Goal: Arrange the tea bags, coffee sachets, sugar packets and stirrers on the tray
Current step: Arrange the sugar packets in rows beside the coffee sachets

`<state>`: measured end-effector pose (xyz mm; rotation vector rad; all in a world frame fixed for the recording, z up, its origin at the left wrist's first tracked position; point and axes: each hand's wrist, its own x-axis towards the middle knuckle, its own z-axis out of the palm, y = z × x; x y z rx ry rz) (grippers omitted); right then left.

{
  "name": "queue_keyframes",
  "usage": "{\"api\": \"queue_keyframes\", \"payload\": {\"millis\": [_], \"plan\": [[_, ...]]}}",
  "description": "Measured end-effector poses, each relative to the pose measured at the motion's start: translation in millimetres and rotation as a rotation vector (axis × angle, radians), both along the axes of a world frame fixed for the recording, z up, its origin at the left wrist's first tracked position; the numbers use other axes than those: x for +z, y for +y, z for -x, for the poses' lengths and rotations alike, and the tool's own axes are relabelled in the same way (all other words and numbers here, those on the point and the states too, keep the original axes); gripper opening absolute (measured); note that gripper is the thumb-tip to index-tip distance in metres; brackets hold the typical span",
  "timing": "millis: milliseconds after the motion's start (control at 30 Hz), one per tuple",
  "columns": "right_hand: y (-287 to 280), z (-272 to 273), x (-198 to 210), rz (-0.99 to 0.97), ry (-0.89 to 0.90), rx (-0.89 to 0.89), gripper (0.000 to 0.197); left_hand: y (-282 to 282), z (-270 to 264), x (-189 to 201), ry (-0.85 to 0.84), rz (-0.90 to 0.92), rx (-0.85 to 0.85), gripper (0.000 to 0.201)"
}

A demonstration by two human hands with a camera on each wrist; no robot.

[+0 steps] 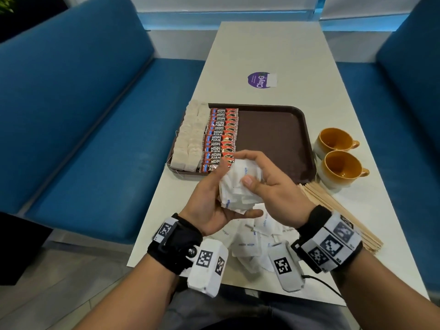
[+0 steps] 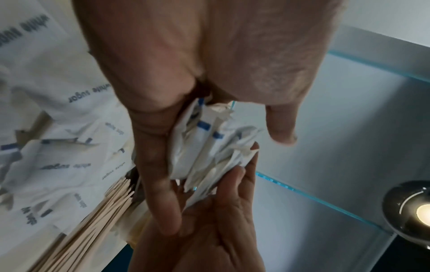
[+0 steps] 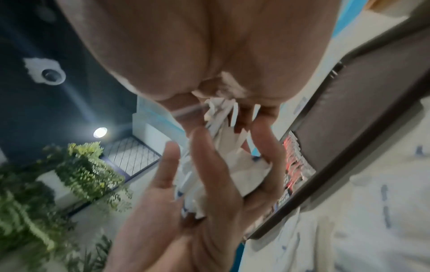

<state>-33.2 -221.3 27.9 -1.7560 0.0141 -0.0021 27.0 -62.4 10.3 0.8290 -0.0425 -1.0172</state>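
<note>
**A:** Both hands are up off the table, and between them sits a thick bundle of sugar packets (image 1: 238, 186). The left hand (image 1: 214, 201) cups it from the left side, fingers running up along the stack and thumb stretched out underneath.

**B:** And the right hand (image 1: 264, 177) clamps on from the other side, fingers curled over the far edge and thumb pressed on the top face. In the left wrist view the packet edges (image 2: 209, 147) fan out unevenly between the two palms, blue stripes showing.

**A:** Under the hands, at the near end of the table (image 1: 262, 48), the loose sugar packets (image 1: 252, 244) lie scattered in a heap, several printed "white sugar".

**B:** To the right of that heap, a bundle of wooden stirrers (image 1: 338, 210) lies on the table, running from just beside the tray out to the near right.

**A:** The brown tray (image 1: 285, 139) sits just beyond the hands. Its left side is filled: tea bags (image 1: 190, 139) in pale rows at the far left edge, then a column of red coffee sachets (image 1: 221, 139) right beside them.

**B:** The tray's right half shows bare brown. Just off its right rim stand two orange mugs (image 1: 338, 153), one behind the other, handles pointing right.

**A:** Farther up the table there's a purple round sticker (image 1: 258, 79). Blue bench seats (image 1: 95, 115) flank the table on both sides.
</note>
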Motion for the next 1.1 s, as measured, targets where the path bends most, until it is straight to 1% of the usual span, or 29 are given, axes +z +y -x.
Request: {"api": "queue_keyframes", "payload": {"millis": [67,133,167,233,300,333,400,500,567,700,767,900,967,1100], "plan": [[-10,-1,-1,0.187,-0.008,0.006,0.038,-7,-3,0,-0.037,0.014,-0.013,0.053],[-21,-4,-2,0.337,-0.039,-0.001,0.035,-17,-6,0,-0.095,0.032,-0.027,0.051],[-26,-5,-1,0.369,-0.053,-0.03,0.035,-23,-8,0,-0.128,0.037,-0.026,0.052],[-38,-6,0,0.327,-0.073,-0.144,0.038,-35,-12,-2,-0.179,0.049,-0.017,0.052],[-53,-7,1,0.244,-0.054,-0.272,0.042,-47,-16,-5,-0.2,0.076,-0.014,0.062],[-60,-6,2,0.194,-0.031,-0.303,0.042,-53,-17,-5,-0.205,0.078,-0.012,0.066],[-73,-4,2,0.105,0.008,-0.295,0.037,-65,-19,-7,-0.224,0.043,0.008,0.064],[-84,-4,2,0.081,0.033,-0.288,0.027,-80,-24,-8,-0.242,-0.033,0.033,0.06],[-89,-6,1,0.058,0.038,-0.306,0.023,-86,-28,-10,-0.247,-0.046,0.029,0.06],[-89,-14,-1,0.004,0.032,-0.411,0.02,-89,-43,-12,-0.204,-0.051,0.013,0.061],[-86,-22,-2,-0.004,0.033,-0.472,0.017,-86,-51,-13,-0.207,-0.018,-0.002,0.059],[-76,-39,1,-0.134,0.046,-0.443,0.013,-72,-66,-14,-0.236,-0.005,-0.01,0.051],[-69,-48,1,-0.198,0.077,-0.43,0.014,-63,-70,-15,-0.24,0.011,-0.016,0.051],[-60,-62,-2,-0.163,0.058,-0.392,0.015,-44,-75,-18,-0.196,-0.012,0.048,0.052]]}}
